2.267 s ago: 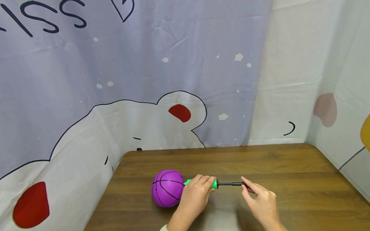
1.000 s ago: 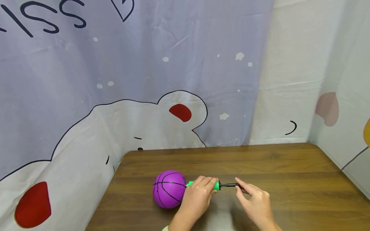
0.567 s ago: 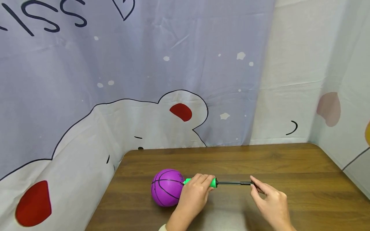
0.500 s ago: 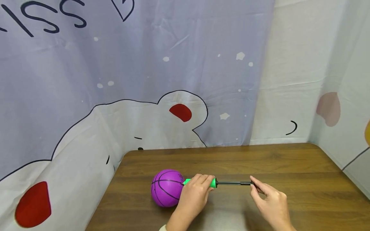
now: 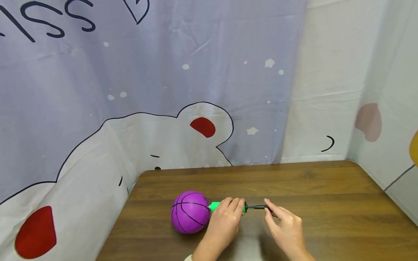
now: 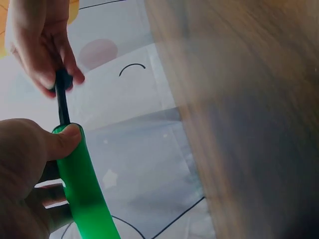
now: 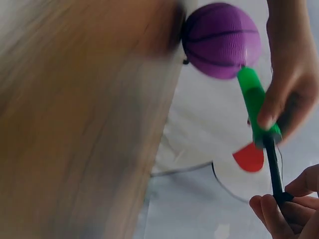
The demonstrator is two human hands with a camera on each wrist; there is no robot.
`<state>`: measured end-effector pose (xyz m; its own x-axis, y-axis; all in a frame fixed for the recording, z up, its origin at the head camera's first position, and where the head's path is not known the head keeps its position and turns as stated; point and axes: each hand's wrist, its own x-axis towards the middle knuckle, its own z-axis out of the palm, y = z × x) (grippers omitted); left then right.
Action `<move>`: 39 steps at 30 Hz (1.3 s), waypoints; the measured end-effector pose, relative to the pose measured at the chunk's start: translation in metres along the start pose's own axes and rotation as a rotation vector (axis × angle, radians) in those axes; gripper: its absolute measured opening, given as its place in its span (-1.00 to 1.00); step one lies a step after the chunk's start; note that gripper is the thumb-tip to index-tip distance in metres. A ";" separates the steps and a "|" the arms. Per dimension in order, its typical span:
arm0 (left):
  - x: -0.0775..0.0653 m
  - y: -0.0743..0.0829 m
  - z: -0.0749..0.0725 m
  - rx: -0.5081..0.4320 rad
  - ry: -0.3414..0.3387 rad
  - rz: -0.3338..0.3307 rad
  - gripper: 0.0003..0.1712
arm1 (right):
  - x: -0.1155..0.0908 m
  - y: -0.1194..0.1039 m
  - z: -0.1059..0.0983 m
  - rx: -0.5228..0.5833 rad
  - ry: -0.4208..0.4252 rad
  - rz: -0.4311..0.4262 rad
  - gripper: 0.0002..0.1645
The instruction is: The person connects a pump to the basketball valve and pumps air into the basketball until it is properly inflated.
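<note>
A purple ball (image 5: pixel 189 214) with black basketball lines sits on the wooden table, left of both hands. The nozzle end of a green hand pump (image 5: pixel 214 206) meets the ball's right side. My left hand (image 5: pixel 225 221) grips the pump's green barrel (image 6: pixel 84 184), with the thumb lying along it in the left wrist view. At the other end, my right hand (image 5: pixel 287 226) pinches the black handle (image 7: pixel 284 197) between thumb and fingers. A short length of black rod (image 5: pixel 256 207) shows between barrel and handle. The handle is partly hidden by the right fingers.
The brown wooden table (image 5: pixel 326 195) extends around the hands. Behind it hangs a printed cloth (image 5: pixel 147 79) in lilac and white, which also runs along the left and right sides.
Since half a second ago my right hand has moved left toward the barrel, and less rod shows. Earlier it went in, then out. The left hand keeps its grip; ball nearly still.
</note>
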<state>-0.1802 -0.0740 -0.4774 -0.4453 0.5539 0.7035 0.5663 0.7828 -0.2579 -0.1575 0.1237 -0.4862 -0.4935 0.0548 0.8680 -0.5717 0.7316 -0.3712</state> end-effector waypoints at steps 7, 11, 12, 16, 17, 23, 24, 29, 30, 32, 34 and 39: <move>0.000 0.001 0.001 -0.052 -0.012 -0.014 -0.59 | -0.001 -0.008 0.014 0.065 -0.034 -0.014 -0.58; 0.000 -0.003 0.002 -0.059 -0.019 -0.036 -0.54 | 0.002 0.000 0.010 0.055 -0.014 -0.033 -0.60; -0.001 -0.004 0.002 -0.051 -0.023 -0.037 -0.54 | 0.003 0.003 0.008 0.050 -0.005 -0.032 -0.60; -0.003 -0.008 0.001 -0.010 -0.035 -0.045 -0.56 | 0.004 0.013 -0.007 0.026 0.021 0.014 -0.60; -0.004 -0.009 0.000 -0.008 -0.036 -0.051 -0.56 | 0.004 0.015 -0.011 0.019 0.022 0.027 -0.60; -0.006 -0.014 0.001 -0.031 0.012 -0.075 -0.59 | 0.008 0.018 -0.029 -0.012 -0.005 0.130 -0.63; -0.006 -0.014 0.001 -0.037 0.021 -0.077 -0.62 | 0.008 0.018 -0.031 -0.012 -0.011 0.147 -0.64; -0.008 -0.012 0.003 -0.051 0.044 -0.092 -0.66 | 0.008 0.016 -0.034 -0.007 -0.023 0.182 -0.64; -0.008 -0.012 0.003 -0.049 0.043 -0.096 -0.66 | 0.008 0.016 -0.034 -0.008 -0.022 0.179 -0.64; -0.009 -0.011 0.003 -0.050 0.049 -0.098 -0.66 | 0.007 0.016 -0.035 -0.008 -0.022 0.177 -0.63; -0.009 -0.010 0.003 -0.043 0.059 -0.091 -0.65 | 0.006 0.016 -0.035 -0.011 -0.020 0.180 -0.62; -0.009 -0.008 0.005 0.007 0.125 -0.031 -0.69 | 0.003 0.015 -0.030 -0.023 -0.009 0.156 -0.61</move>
<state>-0.1838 -0.0838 -0.4846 -0.3725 0.4897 0.7883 0.5482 0.8015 -0.2389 -0.1475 0.1553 -0.4795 -0.5808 0.1631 0.7976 -0.4723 0.7304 -0.4933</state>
